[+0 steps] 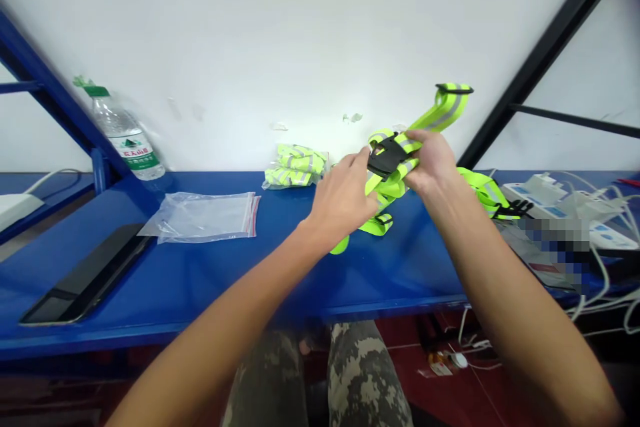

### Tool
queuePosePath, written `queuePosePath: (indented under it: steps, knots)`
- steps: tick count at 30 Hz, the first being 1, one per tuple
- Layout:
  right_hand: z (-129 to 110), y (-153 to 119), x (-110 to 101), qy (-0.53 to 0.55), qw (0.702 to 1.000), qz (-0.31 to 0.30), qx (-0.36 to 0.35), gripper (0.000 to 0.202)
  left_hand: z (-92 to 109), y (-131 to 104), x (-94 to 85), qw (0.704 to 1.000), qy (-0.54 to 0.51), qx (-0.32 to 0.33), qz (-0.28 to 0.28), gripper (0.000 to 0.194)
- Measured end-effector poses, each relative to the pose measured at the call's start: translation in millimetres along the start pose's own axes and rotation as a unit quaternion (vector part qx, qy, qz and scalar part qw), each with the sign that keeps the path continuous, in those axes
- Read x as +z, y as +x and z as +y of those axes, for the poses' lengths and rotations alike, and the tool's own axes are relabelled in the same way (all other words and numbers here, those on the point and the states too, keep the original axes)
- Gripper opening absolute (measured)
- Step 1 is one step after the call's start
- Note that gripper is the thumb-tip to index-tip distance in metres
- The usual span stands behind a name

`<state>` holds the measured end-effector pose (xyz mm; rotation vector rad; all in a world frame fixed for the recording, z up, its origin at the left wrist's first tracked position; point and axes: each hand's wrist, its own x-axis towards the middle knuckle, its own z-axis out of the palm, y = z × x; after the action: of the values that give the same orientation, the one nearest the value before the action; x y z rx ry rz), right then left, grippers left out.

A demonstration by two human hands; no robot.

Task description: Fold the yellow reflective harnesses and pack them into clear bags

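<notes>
Above the blue shelf, my two hands grip a neon-yellow reflective strap (pixel 443 113) with grey bands. My left hand (pixel 345 193) is closed on its left side, beside a flat black plastic piece (pixel 387 159) joined to the webbing. On the other side, my right hand (pixel 435 160) pinches the webbing next to that piece. One end with a black slider sticks up to the upper right, while looser loops hang below the hands to the shelf. My palms hide part of the strap.
Behind my left hand lies a clear bag of folded yellow straps (pixel 300 165). Clear zip bags (pixel 207 217), a long black device (pixel 90 273) and a water bottle (pixel 133 140) are leftward. Another yellow strap (pixel 483 188) and white power strips with cables (pixel 545 193) lie rightward.
</notes>
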<state>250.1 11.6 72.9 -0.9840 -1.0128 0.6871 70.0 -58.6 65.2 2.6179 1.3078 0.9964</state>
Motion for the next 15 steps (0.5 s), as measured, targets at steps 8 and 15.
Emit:
queuePosePath:
  steps: [8,15]
  knots:
    - [-28.2,-27.7,-23.1,-0.036,0.99,0.02,0.137,0.017,-59.0,25.8,-36.6,0.989,-0.087,-0.067,-0.099,0.044]
    - [-62.3,-25.7,-35.4,-0.025,0.994,0.082,0.063,0.012,-76.2,45.9,-106.0,0.931,-0.053,-0.047,-0.358,0.03]
